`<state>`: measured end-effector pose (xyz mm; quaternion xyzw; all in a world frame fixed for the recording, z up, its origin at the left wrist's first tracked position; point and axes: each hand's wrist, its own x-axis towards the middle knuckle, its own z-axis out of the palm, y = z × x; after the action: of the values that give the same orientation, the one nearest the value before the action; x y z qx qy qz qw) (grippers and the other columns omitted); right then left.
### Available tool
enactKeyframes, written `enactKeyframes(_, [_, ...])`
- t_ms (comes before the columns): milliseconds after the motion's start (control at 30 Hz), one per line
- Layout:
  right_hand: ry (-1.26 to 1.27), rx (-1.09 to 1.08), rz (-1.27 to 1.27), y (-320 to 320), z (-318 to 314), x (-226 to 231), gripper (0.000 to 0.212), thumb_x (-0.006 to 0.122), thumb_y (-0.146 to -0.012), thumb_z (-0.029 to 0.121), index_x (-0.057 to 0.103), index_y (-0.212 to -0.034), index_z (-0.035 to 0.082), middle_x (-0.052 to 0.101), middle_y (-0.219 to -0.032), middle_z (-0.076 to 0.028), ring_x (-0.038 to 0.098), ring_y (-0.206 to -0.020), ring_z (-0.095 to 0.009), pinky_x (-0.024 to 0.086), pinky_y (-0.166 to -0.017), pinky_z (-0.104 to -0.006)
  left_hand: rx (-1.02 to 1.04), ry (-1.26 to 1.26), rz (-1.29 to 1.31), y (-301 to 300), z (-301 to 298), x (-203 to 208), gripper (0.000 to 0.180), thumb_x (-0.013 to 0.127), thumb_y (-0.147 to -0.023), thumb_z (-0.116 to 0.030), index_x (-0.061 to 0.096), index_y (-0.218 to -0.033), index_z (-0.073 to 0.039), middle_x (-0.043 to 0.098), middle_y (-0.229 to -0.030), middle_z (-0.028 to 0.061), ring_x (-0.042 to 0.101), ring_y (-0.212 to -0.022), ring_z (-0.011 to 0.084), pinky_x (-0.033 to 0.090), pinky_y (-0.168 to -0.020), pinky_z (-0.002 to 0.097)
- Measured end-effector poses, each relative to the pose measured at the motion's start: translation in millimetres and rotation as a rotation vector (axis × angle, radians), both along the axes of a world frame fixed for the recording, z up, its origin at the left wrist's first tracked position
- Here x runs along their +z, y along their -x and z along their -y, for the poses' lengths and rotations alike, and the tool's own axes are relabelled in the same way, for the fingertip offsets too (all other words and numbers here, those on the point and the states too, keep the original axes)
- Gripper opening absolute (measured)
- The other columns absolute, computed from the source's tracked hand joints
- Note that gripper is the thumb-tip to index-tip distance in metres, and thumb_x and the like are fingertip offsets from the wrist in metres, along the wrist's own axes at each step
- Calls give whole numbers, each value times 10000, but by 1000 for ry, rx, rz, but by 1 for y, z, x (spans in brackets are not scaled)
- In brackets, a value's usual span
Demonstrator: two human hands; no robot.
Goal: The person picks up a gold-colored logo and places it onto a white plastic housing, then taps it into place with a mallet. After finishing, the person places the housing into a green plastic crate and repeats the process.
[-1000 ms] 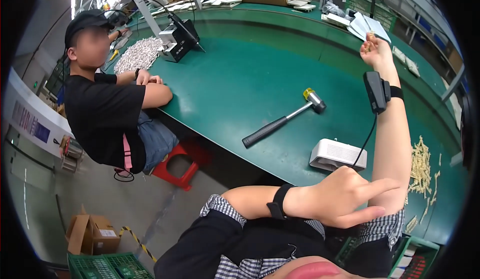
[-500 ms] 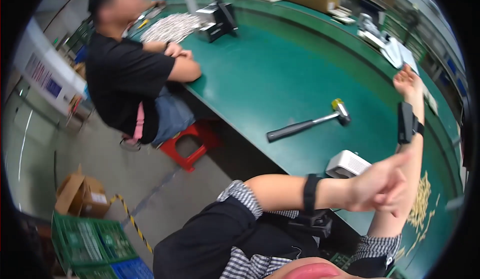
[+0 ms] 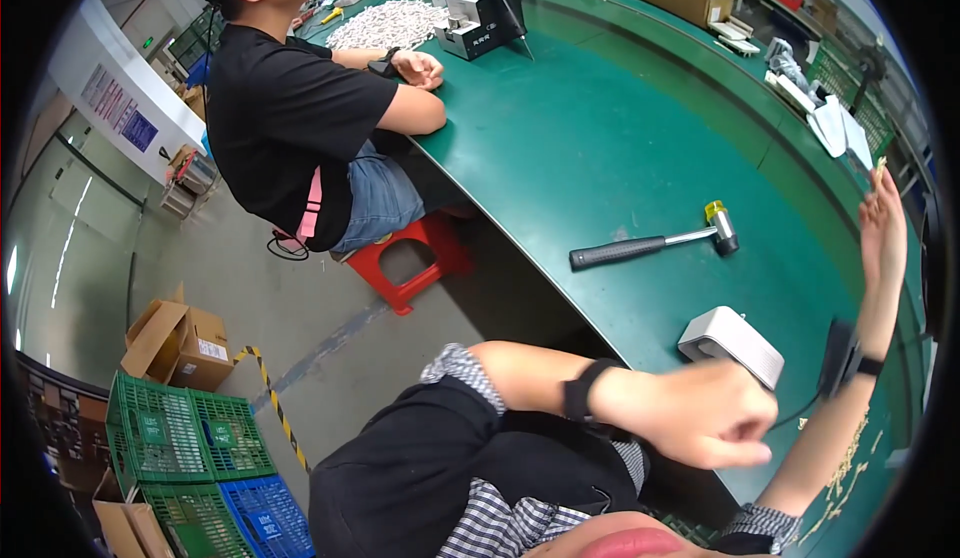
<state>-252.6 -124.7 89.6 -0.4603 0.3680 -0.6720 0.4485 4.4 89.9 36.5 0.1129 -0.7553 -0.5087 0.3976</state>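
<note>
My left hand point(image 3: 705, 416) is curled closed in front of my chest, near the table's front edge; its fingertips and anything in them are hidden. My right hand point(image 3: 882, 226) reaches far out at the right, fingers long and close together, with a small beige strip point(image 3: 880, 165) seeming to stick up at the fingertips. White papers or bags point(image 3: 838, 128) lie just beyond it. Below my right forearm, several thin beige strips point(image 3: 840, 488) are scattered on the green table point(image 3: 600, 148). Beside my left hand stands a white box-shaped device point(image 3: 732, 343).
A mallet point(image 3: 640, 248) with a yellow and black head lies mid-table. A co-worker point(image 3: 290, 108) sits on a red stool point(image 3: 408, 258) at the left, by a black machine point(image 3: 480, 18) and a pile of white pieces point(image 3: 385, 26). Green crates point(image 3: 165, 428) stand on the floor.
My right hand has moved to the right, its fingers now closer together. My left hand has shifted down and left and curled tighter. The whole view has swung slightly left.
</note>
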Motion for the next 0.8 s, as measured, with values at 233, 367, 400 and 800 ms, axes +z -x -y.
enactKeyframes(233, [139,80,-802,-59,-216,-35,196,685,-719,-60,620,-897,-11,636,-796,-50,613,-712,-104,496,-645,-232,443,265,-185,-19,38,-10,294,694,-787,-124,629,-1041,8,621,-753,85,599,-657,260,498,-665,343])
enactKeyframes(367, [236,94,-895,-71,-229,-52,189,708,-722,-55,600,-876,-40,640,-752,-85,647,-712,-161,513,-647,-250,286,337,-167,-9,43,-21,236,713,-758,-70,675,-983,-9,646,-770,111,630,-717,249,509,-681,315])
enactKeyframes(400, [238,101,-870,-71,-225,-51,184,713,-713,-55,605,-861,-40,644,-751,-92,648,-713,-168,514,-648,-257,320,266,-103,-12,43,-19,197,718,-742,-44,688,-934,-13,655,-777,120,637,-736,243,513,-685,307])
enactKeyframes(800, [436,218,-684,-2,-179,-90,286,760,-645,42,649,-906,1,678,-971,-133,654,-878,-265,511,-786,-345,231,471,246,12,65,-23,276,680,-665,91,685,-922,-9,647,-933,117,634,-791,252,518,-693,309])
